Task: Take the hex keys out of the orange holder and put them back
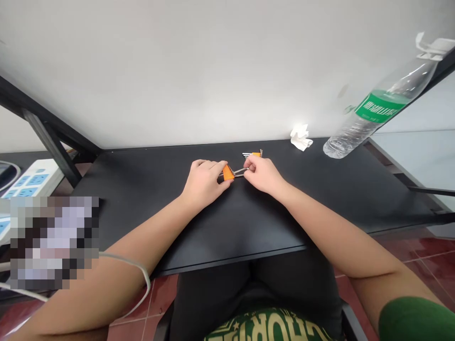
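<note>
My left hand [204, 183] is closed on an orange hex key holder [228, 172], pinched between thumb and fingers just above the black table. Thin metal hex keys [240, 173] stick out of the holder toward the right. With thumb and fingertips my right hand [262, 173] pinches the far end of one of those keys. Right behind my right hand lies a second orange holder [256, 154] with several hex keys, partly covered by the hand.
Crumpled white tissue [301, 137] lies by the wall. A clear plastic bottle [380, 106] with a green label stands at the back right. At the left are a white power strip [35, 177], a blurred-out device [57, 241] and a white cable [142, 274] near my left forearm.
</note>
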`<state>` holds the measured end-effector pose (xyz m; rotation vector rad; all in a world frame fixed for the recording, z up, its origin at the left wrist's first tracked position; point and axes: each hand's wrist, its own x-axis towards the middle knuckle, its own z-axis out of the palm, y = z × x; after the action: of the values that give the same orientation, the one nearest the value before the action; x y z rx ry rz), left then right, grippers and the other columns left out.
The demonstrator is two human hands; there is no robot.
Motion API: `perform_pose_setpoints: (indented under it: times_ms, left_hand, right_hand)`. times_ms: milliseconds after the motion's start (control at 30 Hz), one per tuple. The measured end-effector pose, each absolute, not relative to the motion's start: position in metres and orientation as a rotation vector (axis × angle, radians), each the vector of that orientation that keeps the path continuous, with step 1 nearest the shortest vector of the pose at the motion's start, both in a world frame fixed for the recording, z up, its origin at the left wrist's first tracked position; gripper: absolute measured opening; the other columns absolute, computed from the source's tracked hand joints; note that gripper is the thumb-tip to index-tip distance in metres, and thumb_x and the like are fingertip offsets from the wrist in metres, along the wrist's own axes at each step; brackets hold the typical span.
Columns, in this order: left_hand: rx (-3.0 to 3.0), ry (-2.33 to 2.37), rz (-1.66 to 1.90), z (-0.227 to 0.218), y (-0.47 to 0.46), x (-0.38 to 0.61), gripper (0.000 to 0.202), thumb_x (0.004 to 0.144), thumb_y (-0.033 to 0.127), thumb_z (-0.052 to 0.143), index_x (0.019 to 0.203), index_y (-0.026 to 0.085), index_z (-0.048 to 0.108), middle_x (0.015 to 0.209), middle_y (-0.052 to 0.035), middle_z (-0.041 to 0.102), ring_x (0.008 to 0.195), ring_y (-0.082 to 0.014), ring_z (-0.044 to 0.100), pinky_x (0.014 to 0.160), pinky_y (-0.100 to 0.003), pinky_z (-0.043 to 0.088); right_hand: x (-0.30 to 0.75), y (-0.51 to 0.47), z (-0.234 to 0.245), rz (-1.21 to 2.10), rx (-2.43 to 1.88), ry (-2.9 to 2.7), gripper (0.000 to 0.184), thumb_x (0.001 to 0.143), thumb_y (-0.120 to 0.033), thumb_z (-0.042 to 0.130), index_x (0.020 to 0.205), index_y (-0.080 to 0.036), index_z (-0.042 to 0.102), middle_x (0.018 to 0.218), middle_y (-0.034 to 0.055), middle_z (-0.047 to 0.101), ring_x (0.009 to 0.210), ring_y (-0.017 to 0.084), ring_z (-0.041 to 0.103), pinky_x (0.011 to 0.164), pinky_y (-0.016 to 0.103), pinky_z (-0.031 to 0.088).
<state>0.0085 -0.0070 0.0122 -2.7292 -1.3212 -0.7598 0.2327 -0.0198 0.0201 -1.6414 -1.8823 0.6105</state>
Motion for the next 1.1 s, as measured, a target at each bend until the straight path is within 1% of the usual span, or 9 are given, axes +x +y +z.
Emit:
perform_pose_setpoints:
  times_ms: [167,300,400,500,600,700,800,900,1100]
  left_hand:
    - [-2.693,-1.447,-0.742,0.01,0.003,0.0,0.039,0.089,0.04,0.068,0.123,0.022,0.067,0.095,-0.0053,0.077,0.093,-0.0279,0.072,0.101,-0.045,0.045]
    - [-2.695,-1.483,-0.737,0.01,0.006,-0.003,0.042,0.089,0.043,0.069,0.125,0.021,0.067,0.095,-0.005,0.076,0.092,-0.0278,0.071,0.099,-0.044,0.046]
    - [-2.706,-1.484,-0.745,0.01,0.006,-0.002,0.042,0.088,0.042,0.071,0.125,0.022,0.067,0.095,-0.0046,0.076,0.092,-0.0278,0.071,0.099,-0.045,0.046]
    - [-2.711,-1.494,-0.766,0.01,0.005,-0.003,0.042,0.088,0.042,0.071,0.125,0.022,0.067,0.094,-0.0043,0.076,0.091,-0.0276,0.071,0.098,-0.044,0.047]
    - [-2.738,-1.456,-0.808,0.01,0.004,-0.002,0.042,0.088,0.042,0.07,0.125,0.023,0.067,0.095,-0.0038,0.076,0.092,-0.0266,0.071,0.101,-0.045,0.046]
    - [-2.759,-1.382,-0.866,0.011,0.0,0.0,0.041,0.088,0.042,0.069,0.125,0.023,0.066,0.097,-0.0044,0.076,0.094,-0.0258,0.071,0.105,-0.045,0.044]
    - [-2.767,-1.314,-0.898,0.013,-0.006,0.005,0.042,0.089,0.041,0.068,0.126,0.023,0.066,0.1,-0.0062,0.076,0.098,-0.0261,0.071,0.108,-0.046,0.043]
    - [-2.76,-1.277,-0.889,0.016,-0.011,0.009,0.041,0.089,0.038,0.066,0.126,0.022,0.066,0.101,-0.0075,0.077,0.099,-0.0264,0.071,0.109,-0.046,0.041]
    - [-2.75,-1.229,-0.874,0.018,-0.014,0.012,0.037,0.091,0.032,0.06,0.126,0.021,0.065,0.103,-0.0066,0.078,0.099,-0.0259,0.071,0.11,-0.047,0.04]
  right_hand:
    - [0.257,-0.008,0.019,0.454,-1.923,-2.058,0.001,0.083,-0.021,0.06,0.084,-0.022,0.059,0.079,0.0031,0.065,0.07,0.019,0.057,0.061,0.03,0.036]
    - [0.258,-0.009,0.018,0.358,-1.85,-2.247,0.018,0.093,-0.038,0.06,0.088,-0.022,0.061,0.098,0.0066,0.068,0.087,0.022,0.062,0.067,0.031,0.04]
    - [0.253,-0.013,0.016,0.379,-1.687,-2.351,0.011,0.093,-0.032,0.06,0.094,-0.021,0.061,0.106,0.0063,0.065,0.088,0.021,0.061,0.071,0.031,0.042]
    - [0.248,-0.018,0.014,0.417,-1.607,-2.415,0.009,0.089,-0.015,0.055,0.094,-0.022,0.06,0.103,0.0051,0.063,0.082,0.018,0.06,0.071,0.03,0.043]
    - [0.245,-0.023,0.015,0.438,-1.575,-2.419,0.013,0.086,-0.012,0.055,0.094,-0.022,0.059,0.101,0.0052,0.062,0.079,0.018,0.058,0.07,0.03,0.042]
    - [0.24,-0.026,0.018,0.475,-1.469,-2.298,0.009,0.087,-0.016,0.057,0.095,-0.021,0.058,0.101,0.0047,0.063,0.08,0.018,0.058,0.072,0.032,0.044]
    - [0.23,-0.029,0.02,0.759,-1.299,-2.045,0.009,0.09,-0.024,0.059,0.097,-0.022,0.055,0.093,0.0006,0.063,0.074,0.015,0.058,0.07,0.031,0.047]
    - [0.22,-0.032,0.02,1.046,-1.159,-1.835,0.015,0.087,-0.024,0.061,0.099,-0.024,0.052,0.086,-0.0033,0.06,0.07,0.013,0.058,0.067,0.029,0.049]
    - [0.215,-0.032,0.014,1.2,-1.164,-1.651,0.02,0.083,-0.029,0.067,0.097,-0.023,0.055,0.083,-0.0038,0.059,0.071,0.014,0.06,0.068,0.031,0.052]
